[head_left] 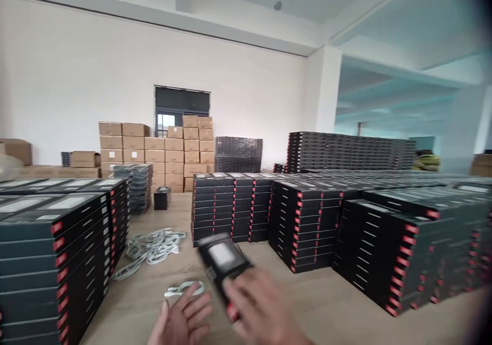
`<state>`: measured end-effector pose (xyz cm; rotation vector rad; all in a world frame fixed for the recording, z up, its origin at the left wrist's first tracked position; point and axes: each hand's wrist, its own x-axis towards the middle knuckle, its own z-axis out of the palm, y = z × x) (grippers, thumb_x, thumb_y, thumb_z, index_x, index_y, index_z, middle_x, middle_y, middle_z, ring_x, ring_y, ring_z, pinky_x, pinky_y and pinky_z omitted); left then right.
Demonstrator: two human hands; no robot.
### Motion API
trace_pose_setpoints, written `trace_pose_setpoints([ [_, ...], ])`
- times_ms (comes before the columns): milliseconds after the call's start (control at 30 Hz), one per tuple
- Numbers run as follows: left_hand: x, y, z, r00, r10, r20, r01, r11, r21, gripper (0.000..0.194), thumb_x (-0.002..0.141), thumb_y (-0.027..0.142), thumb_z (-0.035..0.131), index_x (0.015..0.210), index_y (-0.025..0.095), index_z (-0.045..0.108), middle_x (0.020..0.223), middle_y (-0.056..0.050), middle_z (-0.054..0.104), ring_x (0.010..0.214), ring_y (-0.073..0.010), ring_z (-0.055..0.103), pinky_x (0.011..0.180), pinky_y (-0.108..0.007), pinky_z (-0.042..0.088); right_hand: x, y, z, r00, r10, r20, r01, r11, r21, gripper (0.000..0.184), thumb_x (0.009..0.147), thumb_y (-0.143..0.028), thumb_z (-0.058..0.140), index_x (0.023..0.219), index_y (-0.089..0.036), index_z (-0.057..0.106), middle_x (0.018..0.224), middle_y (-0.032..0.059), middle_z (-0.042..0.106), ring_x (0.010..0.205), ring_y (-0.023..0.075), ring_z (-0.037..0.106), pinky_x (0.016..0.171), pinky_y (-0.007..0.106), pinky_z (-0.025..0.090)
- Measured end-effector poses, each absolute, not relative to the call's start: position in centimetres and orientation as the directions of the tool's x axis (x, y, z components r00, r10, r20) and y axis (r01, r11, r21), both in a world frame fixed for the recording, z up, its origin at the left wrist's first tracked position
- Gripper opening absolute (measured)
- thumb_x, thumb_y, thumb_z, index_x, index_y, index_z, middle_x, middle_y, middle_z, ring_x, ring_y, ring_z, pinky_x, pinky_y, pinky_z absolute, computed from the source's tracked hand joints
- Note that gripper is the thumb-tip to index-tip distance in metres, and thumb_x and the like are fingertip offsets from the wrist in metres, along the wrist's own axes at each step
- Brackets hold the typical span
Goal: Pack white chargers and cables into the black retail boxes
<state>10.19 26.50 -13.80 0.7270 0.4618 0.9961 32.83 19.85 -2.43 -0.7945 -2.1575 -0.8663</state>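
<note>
The table (319,304) has a flat, matt, light brown surface; its near edge lies out of view. The right hand (263,306) is clamped on the near end of a flat, oblong black box (223,255), thumb side toward the left hand. This box has sharp corners, a pale rectangular panel on its upper face and a red patch at the gripped end; motion blur makes its lettering unreadable. It is held at a slant over the middle of the table's near part, its far end in front of the middle stack (230,206); contact with the table cannot be determined. The left hand (184,317) is palm up, fingers apart and slightly curled, with nothing seen in the palm. Its fingertips overlap a small white cable coil (175,290) in view; whether they touch it cannot be told. Beyond, toward the table's left edge, lies a loose heap of smooth white cables (156,247), looped and tangled. Black boxes with red corner marks form square-sided piles: the left stack (80,247) at the table's near left corner, and the right stack (372,255) toward the right edge. Past the table's far edge, brown cardboard cartons (154,155) stand in tiers against a smooth white wall (246,78).
</note>
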Motion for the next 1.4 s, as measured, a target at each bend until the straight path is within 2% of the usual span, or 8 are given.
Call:
trace_pose_setpoints([
  [100, 8.4, 27.5, -12.3, 0.425, 0.901, -0.093, -0.689, 0.388, 0.612, 0.037, 0.059, 0.061, 0.07, 0.08, 0.03, 0.07, 0.088, -0.007, 0.075, 0.102, -0.0351, 0.066, 0.087, -0.046, 0.052, 24.4, 23.4, -8.4, -0.524, 0.357, 0.774, 0.615, 0.787, 0.054, 0.024, 0.088, -0.025, 0.055, 0.107, -0.035, 0.067, 0.073, -0.0009, 0.071, 0.068, 0.0192, 0.064, 0.068, 0.03, 0.053],
  [200, 6.5, 28.0, -11.6, 0.237, 0.952, -0.194, -0.76, 0.306, 0.573, 0.025, 0.066, 0.042, 0.068, 0.081, 0.023, 0.068, 0.079, -0.008, 0.075, 0.094, -0.035, 0.069, 0.086, -0.048, 0.053, 21.3, 26.1, -12.0, -0.32, 0.581, 0.748, 0.522, 0.767, -0.372, 0.039, 0.079, -0.053, 0.065, 0.113, -0.035, 0.065, 0.11, 0.0059, 0.07, 0.103, 0.0301, 0.062, 0.09, 0.043, 0.05],
  [367, 5.8, 27.6, -11.7, 0.304, 0.912, -0.275, -0.745, 0.407, 0.529, 0.04, 0.067, 0.038, 0.063, 0.099, 0.015, 0.064, 0.086, -0.014, 0.075, 0.088, -0.0376, 0.07, 0.08, -0.052, 0.053, 22.2, 26.8, -13.3, -0.237, 0.904, 0.355, -0.005, 0.364, -0.931, 0.059, 0.087, -0.061, 0.051, 0.134, -0.025, 0.052, 0.125, 0.0109, 0.062, 0.119, 0.0306, 0.056, 0.1, 0.044, 0.044],
  [533, 6.7, 27.4, -10.7, -0.017, 0.996, -0.093, -0.64, 0.061, 0.766, 0.052, 0.068, 0.035, 0.072, 0.116, 0.019, 0.057, 0.096, -0.009, 0.073, 0.095, -0.0305, 0.068, 0.082, -0.041, 0.053, 22.0, 26.3, -13.2, -0.231, 0.933, 0.277, -0.043, 0.275, -0.961, 0.052, 0.082, -0.057, 0.06, 0.117, -0.019, 0.063, 0.099, 0.0088, 0.072, 0.093, 0.0282, 0.066, 0.086, 0.039, 0.052],
  [767, 7.3, 27.4, -9.9, -0.262, 0.92, 0.29, -0.289, -0.362, 0.886, 0.098, 0.065, 0.041, 0.076, 0.145, 0.023, 0.022, 0.141, -0.014, 0.047, 0.131, -0.0304, 0.045, 0.105, -0.04, 0.041, 21.7, 26.3, -13.6, -0.199, 0.806, 0.558, 0.549, 0.563, -0.618, 0.042, 0.081, -0.033, 0.063, 0.122, -0.024, 0.06, 0.095, 0.0089, 0.073, 0.084, 0.0283, 0.068, 0.076, 0.035, 0.054],
  [900, 6.0, 26.6, -8.7, -0.324, 0.814, 0.483, 0.164, -0.454, 0.876, 0.09, 0.068, 0.034, 0.071, 0.142, 0.022, 0.022, 0.14, -0.014, 0.046, 0.127, -0.0309, 0.047, 0.105, -0.047, 0.038, 21.3, 26.2, -12.6, -0.315, 0.759, 0.57, 0.34, 0.651, -0.678, 0.059, 0.079, -0.046, 0.065, 0.133, -0.025, 0.053, 0.12, 0.0125, 0.066, 0.104, 0.0329, 0.063, 0.093, 0.043, 0.049],
  [1133, 5.4, 25.2, -8.2, 0.301, 0.714, 0.632, 0.698, -0.616, 0.364, 0.086, 0.05, 0.006, 0.058, 0.132, 0.027, 0.041, 0.123, -0.007, 0.059, 0.116, -0.0301, 0.053, 0.112, -0.055, 0.02, 22.8, 26.2, -10.7, -0.253, 0.909, 0.332, -0.094, 0.318, -0.943, 0.05, 0.083, -0.036, 0.064, 0.131, -0.025, 0.052, 0.116, 0.0099, 0.066, 0.107, 0.0264, 0.062, 0.096, 0.041, 0.045],
  [1400, 6.7, 26.2, -11.1, 0.433, 0.734, 0.524, 0.678, -0.648, 0.347, 0.091, 0.049, 0.019, 0.067, 0.135, 0.026, 0.037, 0.137, -0.012, 0.051, 0.122, -0.0334, 0.048, 0.108, -0.051, 0.025, 22.4, 26.2, -10.5, -0.258, 0.939, 0.228, -0.129, 0.2, -0.971, 0.044, 0.067, -0.016, 0.055, 0.11, -0.022, 0.061, 0.095, 0.0042, 0.07, 0.094, 0.0247, 0.064, 0.089, 0.037, 0.046],
])
